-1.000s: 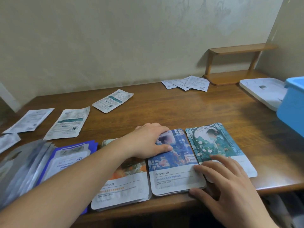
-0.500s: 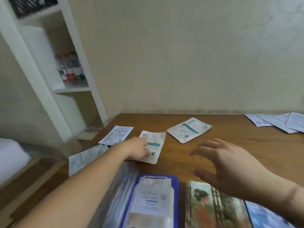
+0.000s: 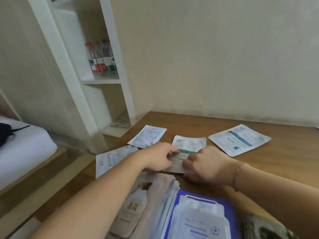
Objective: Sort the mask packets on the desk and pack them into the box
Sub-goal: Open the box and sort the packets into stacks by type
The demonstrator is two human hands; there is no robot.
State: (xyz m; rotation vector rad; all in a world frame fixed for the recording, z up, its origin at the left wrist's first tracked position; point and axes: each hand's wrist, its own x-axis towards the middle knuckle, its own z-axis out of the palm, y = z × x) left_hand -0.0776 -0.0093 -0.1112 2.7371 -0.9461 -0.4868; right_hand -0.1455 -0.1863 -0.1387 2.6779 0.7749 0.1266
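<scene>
Plain cream plaster wall (image 3: 215,57) runs behind brown wooden desk (image 3: 284,163). Tall white shelving unit (image 3: 81,94) stands at left w/ clear plastic bottles (image 3: 101,57) on upper shelf. White mattress on wooden bed frame (image 3: 24,152) at far left; light dim, even.

My one camera rides on my head, looking forward and down over the wooden desk (image 3: 284,163); it faces the desk's far left corner, with the white shelf unit (image 3: 96,83) at 10 o'clock and the bare wall (image 3: 215,57) at 12; it sits close, my forearms filling the near edge at 6; no second view overlaps it.
</scene>
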